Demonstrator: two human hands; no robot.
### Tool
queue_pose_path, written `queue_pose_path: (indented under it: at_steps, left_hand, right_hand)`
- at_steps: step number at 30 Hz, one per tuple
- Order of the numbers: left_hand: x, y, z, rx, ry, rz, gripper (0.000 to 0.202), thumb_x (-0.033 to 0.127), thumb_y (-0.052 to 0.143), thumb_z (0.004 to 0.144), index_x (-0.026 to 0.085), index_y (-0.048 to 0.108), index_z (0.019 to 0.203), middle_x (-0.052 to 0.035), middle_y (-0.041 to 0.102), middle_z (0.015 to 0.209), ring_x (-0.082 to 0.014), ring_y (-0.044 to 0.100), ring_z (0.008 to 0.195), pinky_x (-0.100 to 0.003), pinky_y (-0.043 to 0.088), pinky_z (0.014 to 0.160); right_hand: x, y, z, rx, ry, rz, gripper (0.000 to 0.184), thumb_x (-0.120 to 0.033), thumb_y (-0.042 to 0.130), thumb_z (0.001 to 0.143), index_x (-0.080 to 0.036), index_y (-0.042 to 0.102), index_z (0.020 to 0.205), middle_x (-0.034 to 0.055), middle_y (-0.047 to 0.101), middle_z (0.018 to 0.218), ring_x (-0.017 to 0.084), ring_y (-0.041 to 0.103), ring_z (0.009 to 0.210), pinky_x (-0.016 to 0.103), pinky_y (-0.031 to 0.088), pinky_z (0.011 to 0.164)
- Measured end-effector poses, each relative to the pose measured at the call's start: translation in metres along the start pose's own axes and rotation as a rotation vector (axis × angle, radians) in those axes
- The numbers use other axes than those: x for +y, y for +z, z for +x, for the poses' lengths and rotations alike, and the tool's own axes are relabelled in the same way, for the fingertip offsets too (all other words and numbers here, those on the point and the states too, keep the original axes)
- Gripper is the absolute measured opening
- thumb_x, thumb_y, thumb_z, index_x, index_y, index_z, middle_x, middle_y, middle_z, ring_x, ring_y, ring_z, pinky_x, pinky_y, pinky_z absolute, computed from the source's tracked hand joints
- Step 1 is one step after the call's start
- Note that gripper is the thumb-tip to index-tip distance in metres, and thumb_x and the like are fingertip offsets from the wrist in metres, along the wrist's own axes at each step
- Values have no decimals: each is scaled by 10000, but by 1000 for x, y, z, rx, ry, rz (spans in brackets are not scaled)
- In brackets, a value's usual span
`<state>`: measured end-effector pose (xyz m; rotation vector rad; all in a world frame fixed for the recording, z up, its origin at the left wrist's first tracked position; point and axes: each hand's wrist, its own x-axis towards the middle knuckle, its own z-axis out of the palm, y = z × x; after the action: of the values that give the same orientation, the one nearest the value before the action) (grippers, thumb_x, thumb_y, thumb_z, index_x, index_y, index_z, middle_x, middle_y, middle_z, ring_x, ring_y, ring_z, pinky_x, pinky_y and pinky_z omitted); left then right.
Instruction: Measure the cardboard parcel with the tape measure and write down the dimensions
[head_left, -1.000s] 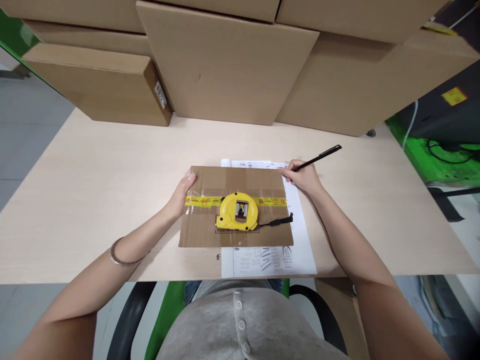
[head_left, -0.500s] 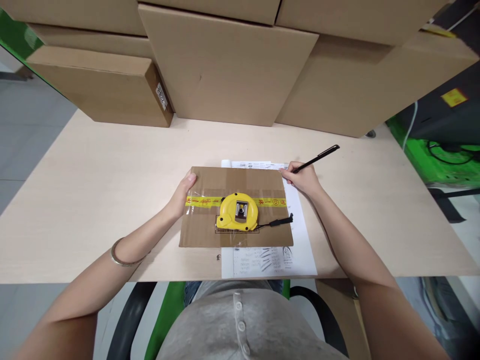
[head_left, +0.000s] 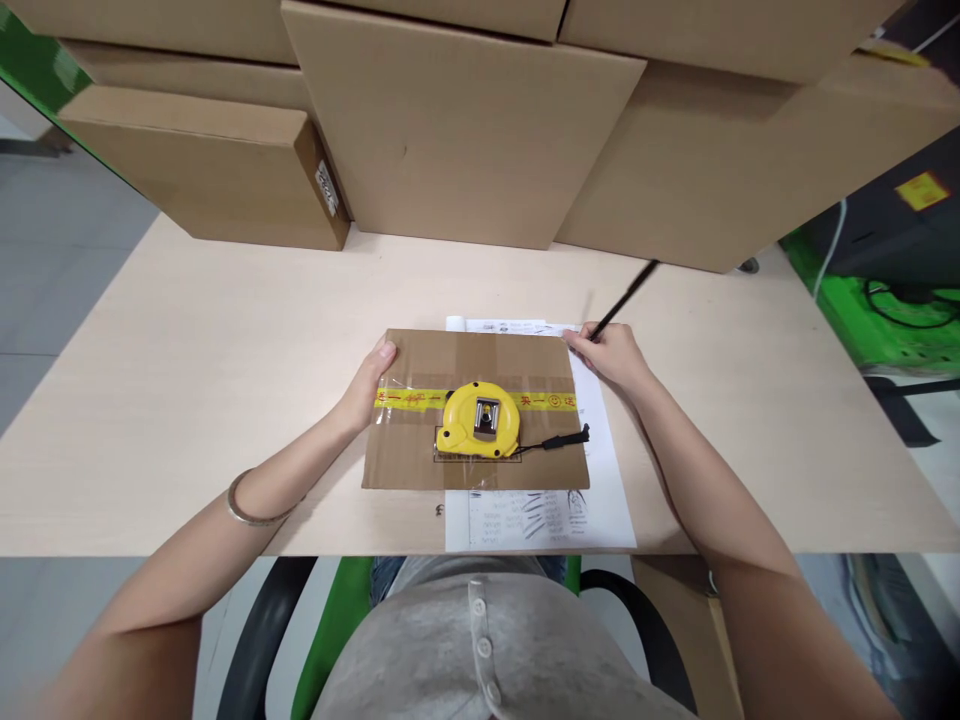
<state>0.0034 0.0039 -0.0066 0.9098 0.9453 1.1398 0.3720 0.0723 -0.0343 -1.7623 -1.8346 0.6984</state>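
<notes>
Pen [head_left: 624, 300] swung steeper, right hand [head_left: 613, 353] fingers clamped on it, suggesting a stroke on the paper [head_left: 609, 480]. Left hand [head_left: 366, 385] thumbed the box [head_left: 405, 445], grip unclear; box lay over paper, tape measure [head_left: 463, 420] on top.

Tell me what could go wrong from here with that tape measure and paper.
The tape measure lies unheld on the taped cardboard, so it might slide off if the left hand tips the edge it grips. The cardboard also covers much of the paper, so writing underneath could be missed.
</notes>
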Motion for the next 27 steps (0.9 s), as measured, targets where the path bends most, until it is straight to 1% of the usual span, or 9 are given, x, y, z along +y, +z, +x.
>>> queue_pose_path:
  at_steps: [4,7,12,14,17,19,21,24,27]
  left_hand:
    - [1,0,-2,9,3,3,532,668,711,838,231,730,1142,-96,815,1096,-391,690,1262,-501,616,1004]
    - [1,1,-2,16,-8,2,522,661,707,840,236,729,1141,-91,813,1088,-382,690,1259,-491,611,1004]
    - [0,-4,1,25,31,65,538,680,719,819,224,725,1105,-104,784,1139,-375,671,1248,-470,574,1027]
    - [1,-8,0,57,75,151,556,670,731,822,234,709,1166,-105,748,1238,-354,643,1264,-450,532,1074]
    - [3,-16,-4,102,214,263,572,625,701,883,311,639,1357,-69,672,1388,-304,553,1374,-424,412,1198]
    - [5,-20,-9,87,354,278,483,594,627,948,360,650,1369,-34,632,1447,-277,472,1465,-413,315,1269]
    - [5,-23,-14,32,443,290,414,601,539,987,362,734,1264,-18,606,1482,-278,404,1524,-420,247,1310]
    - [4,-21,-23,-40,392,324,510,680,469,979,325,813,1105,-29,569,1532,-322,334,1566,-475,193,1339]
    - [3,-14,-29,-53,294,252,527,699,477,964,320,815,1102,-23,542,1574,-333,299,1594,-504,199,1340]
  right_hand:
    - [-8,-7,-12,-46,10,-194,610,-586,634,906,-247,448,434,37,489,418,189,499,471,342,337,550]
    - [-15,-5,-22,-62,5,-332,604,-582,717,855,-238,486,415,50,478,417,216,542,502,346,315,562]
    - [-28,6,-26,-38,12,-472,593,-559,703,877,-224,489,437,74,485,434,246,615,591,350,333,594]
    - [-37,3,-25,-13,31,-507,587,-555,722,872,-219,481,454,95,512,467,270,628,626,363,337,613]
    - [-62,-12,-30,90,41,-527,484,-553,619,961,-207,600,622,136,628,632,292,640,696,388,351,647]
    - [-86,-24,-39,183,-56,-428,434,-541,505,1033,-208,681,816,144,692,804,282,644,745,408,390,677]
    - [-113,-30,-54,168,-266,-254,448,-584,452,1051,-231,726,1015,136,708,951,287,658,830,435,452,725]
    - [-147,-23,-77,-45,-601,-128,554,-737,544,952,-286,731,1214,128,707,1102,339,657,1007,506,519,836]
    - [-165,-9,-93,-224,-726,-126,574,-738,725,830,-307,720,1209,108,719,1173,351,656,1076,540,527,925]
